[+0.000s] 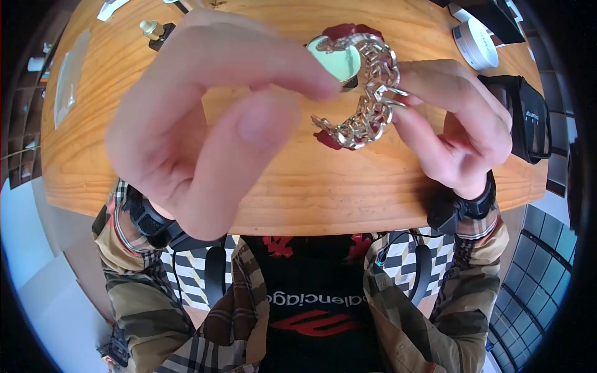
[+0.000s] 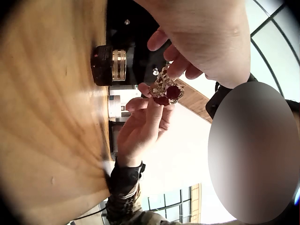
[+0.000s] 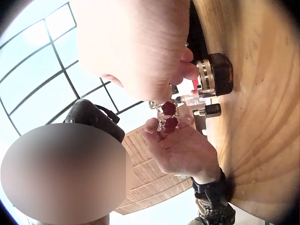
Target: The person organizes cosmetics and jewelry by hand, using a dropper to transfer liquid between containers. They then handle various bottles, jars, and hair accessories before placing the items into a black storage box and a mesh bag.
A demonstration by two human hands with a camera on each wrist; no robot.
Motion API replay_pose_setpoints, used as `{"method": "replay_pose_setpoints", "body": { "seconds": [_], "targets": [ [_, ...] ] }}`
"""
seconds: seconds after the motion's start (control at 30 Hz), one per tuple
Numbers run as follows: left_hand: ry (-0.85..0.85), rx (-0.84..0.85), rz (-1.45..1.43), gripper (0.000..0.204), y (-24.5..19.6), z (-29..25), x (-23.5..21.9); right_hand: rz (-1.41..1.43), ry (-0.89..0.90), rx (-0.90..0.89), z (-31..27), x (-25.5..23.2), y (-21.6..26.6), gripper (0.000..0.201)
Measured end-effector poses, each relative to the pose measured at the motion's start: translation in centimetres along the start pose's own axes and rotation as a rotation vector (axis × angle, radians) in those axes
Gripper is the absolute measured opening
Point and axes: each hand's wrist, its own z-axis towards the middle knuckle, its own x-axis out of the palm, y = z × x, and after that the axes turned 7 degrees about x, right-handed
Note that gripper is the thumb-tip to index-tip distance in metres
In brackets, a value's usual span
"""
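Note:
A gold-toned metal hair claw clip (image 1: 373, 93) with dark red flowers on its outside is held above the table. Its two curved sides spread apart toward the left in the head view. My right hand (image 1: 457, 115) pinches the clip's small levers between thumb and fingers. Close to the head camera, my left hand (image 1: 186, 118) is loosely curved, thumb and index apart, its index fingertip beside the clip's open side. In the left wrist view, red flowers (image 2: 173, 91) show between the two hands. The right wrist view shows two flowers (image 3: 169, 108) near the left fingers.
Behind the clip stands a dark jar with a pale green top (image 1: 336, 61). A dropper bottle (image 1: 155, 32) and a clear plastic packet (image 1: 69, 84) lie to the left. On the right are a white round tub (image 1: 476, 45) and a black pouch (image 1: 525, 118) on the wooden table (image 1: 298, 202).

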Motion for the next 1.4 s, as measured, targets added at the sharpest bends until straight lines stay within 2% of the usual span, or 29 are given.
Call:
{"method": "replay_pose_setpoints", "body": {
  "seconds": [0.07, 0.27, 0.37, 0.5, 0.57, 0.6, 0.67, 0.77, 1.4],
  "targets": [
    [0.044, 0.116, 0.075, 0.04, 0.6, -0.4, -0.2, 0.015, -0.023, 0.015, -0.1, 0.1, 0.0, 0.025],
    [0.163, -0.016, -0.064, 0.044, 0.0, 0.4, 0.4, -0.036, -0.035, 0.001, 0.0, 0.3, -0.2, 0.023],
    [0.235, 0.059, -0.118, 0.043, 0.4, 0.8, 0.3, -0.038, -0.031, 0.014, -0.1, 0.3, -0.2, 0.023],
    [0.221, 0.035, -0.115, 0.043, 0.1, 0.5, 0.3, -0.013, -0.045, -0.004, 0.0, 0.5, -0.2, 0.023],
    [0.175, -0.094, -0.148, 0.04, -0.4, 0.4, 0.5, -0.04, -0.029, 0.004, 0.0, 0.3, -0.2, 0.023],
    [0.176, -0.092, -0.15, 0.04, -0.5, 0.3, 0.8, -0.042, -0.03, 0.005, 0.0, 0.4, -0.2, 0.023],
    [0.062, -0.144, -0.192, 0.038, -0.5, 0.0, 1.3, -0.018, -0.045, 0.012, 0.1, 0.5, -0.2, 0.023],
    [0.071, -0.191, -0.185, 0.037, -0.9, 0.1, 1.2, -0.02, -0.026, 0.001, 0.2, 0.5, -0.1, 0.024],
    [0.051, -0.223, -0.228, 0.041, -1.4, 0.2, 1.2, -0.065, -0.037, -0.027, -0.2, 0.3, -0.7, 0.027]
  ]
}}
